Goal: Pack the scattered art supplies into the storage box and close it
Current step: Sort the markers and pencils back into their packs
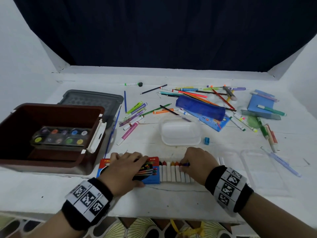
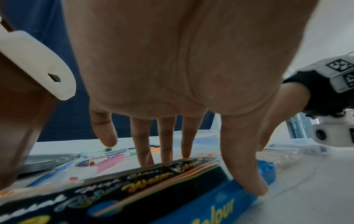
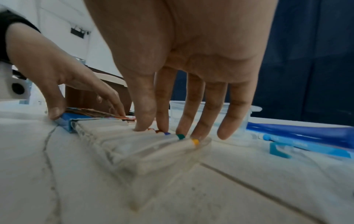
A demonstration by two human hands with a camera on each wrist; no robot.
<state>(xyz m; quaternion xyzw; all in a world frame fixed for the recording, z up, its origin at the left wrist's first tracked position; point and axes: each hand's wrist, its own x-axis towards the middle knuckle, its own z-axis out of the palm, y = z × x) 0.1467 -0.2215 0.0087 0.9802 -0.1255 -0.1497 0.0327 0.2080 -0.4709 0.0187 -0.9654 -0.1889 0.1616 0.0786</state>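
A brown storage box (image 1: 51,110) stands open at the left with a watercolour palette (image 1: 61,136) inside. At the table's near edge lies a blue and red crayon box (image 1: 151,176) (image 2: 172,189). A clear tray of white-wrapped crayons (image 1: 171,174) (image 3: 134,144) sticks out of its right end. My left hand (image 1: 130,169) (image 2: 210,175) spans the crayon box, thumb on its near side and fingers over its far edge. My right hand (image 1: 193,162) (image 3: 162,125) has straight fingers, their tips pressing on the crayon tips.
The grey lid (image 1: 91,100) lies behind the storage box. Several markers and pencils (image 1: 133,115), a blue pencil case (image 1: 200,107), a clear plastic container (image 1: 181,133), a blue sharpener (image 1: 207,141) and a pale blue pen (image 1: 284,164) are scattered across the table.
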